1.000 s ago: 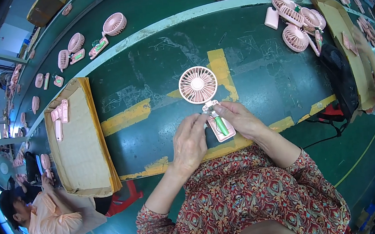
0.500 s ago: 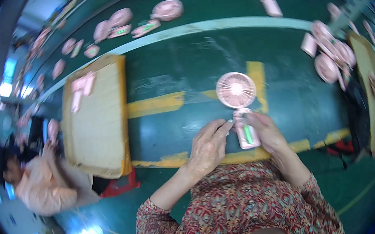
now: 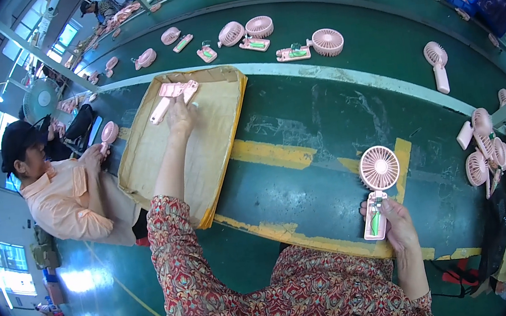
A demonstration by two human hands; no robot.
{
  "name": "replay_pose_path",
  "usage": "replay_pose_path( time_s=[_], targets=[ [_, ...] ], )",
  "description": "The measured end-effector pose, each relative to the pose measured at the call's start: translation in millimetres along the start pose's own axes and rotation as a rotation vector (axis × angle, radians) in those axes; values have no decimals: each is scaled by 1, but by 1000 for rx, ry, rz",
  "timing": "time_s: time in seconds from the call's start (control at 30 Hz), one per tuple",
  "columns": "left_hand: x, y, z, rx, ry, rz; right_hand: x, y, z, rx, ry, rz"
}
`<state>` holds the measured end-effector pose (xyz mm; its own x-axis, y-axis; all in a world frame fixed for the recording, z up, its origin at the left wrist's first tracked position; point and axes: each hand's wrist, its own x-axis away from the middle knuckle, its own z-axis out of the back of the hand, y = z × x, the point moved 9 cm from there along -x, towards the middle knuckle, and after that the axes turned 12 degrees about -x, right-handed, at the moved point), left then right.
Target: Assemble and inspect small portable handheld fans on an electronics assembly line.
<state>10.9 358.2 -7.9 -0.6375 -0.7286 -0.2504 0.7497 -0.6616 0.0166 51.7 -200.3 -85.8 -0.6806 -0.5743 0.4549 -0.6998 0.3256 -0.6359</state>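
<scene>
Pink plastic handheld fan (image 3: pixel 378 195), open-faced handle (image 3: pixel 370 233) showing green cell (image 3: pixel 375 224): probably light, stiff, smooth; exposed interior likely fragile, best held by handle edges. Position: near right, in right hand (image 3: pixel 400 223), thumb and fingers closed about handle. Left hand (image 3: pixel 180 119), well apart, fingers partly curled at pink handle covers (image 3: pixel 160 110) in cardboard tray (image 3: pixel 207 129), left; grip uncertain.

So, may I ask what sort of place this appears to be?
Probably a factory assembly line: the right hand holds an opened pink fan, similar fans lie along a long green surface, and a co-worker in a peach shirt holds another.
</scene>
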Motion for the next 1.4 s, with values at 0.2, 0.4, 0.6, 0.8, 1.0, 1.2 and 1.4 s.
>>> replay_pose_path(
  time_s=[0.2,0.4,0.6,0.8,1.0,1.2,1.4],
  targets=[
    [-22,-40,-47,-37,-22,146,2,1,-2,-17,16,-4],
    [-9,-38,-30,-122,186,-10,9,4,-7,-9,23,-17],
    [64,82,65,524,22,-199,2,-1,1,-42,68,36],
    [223,195,38,933,-451,-383,-8,3,-6,-14,28,32],
    [286,253,62,418,-212,-673,-4,9,6,-104,29,15],
    [300,262,55,223,-382,-705,-1,11,9,-91,5,53],
    [298,267,57,151,-387,-713,0,10,4,-106,-25,14]
  ],
)
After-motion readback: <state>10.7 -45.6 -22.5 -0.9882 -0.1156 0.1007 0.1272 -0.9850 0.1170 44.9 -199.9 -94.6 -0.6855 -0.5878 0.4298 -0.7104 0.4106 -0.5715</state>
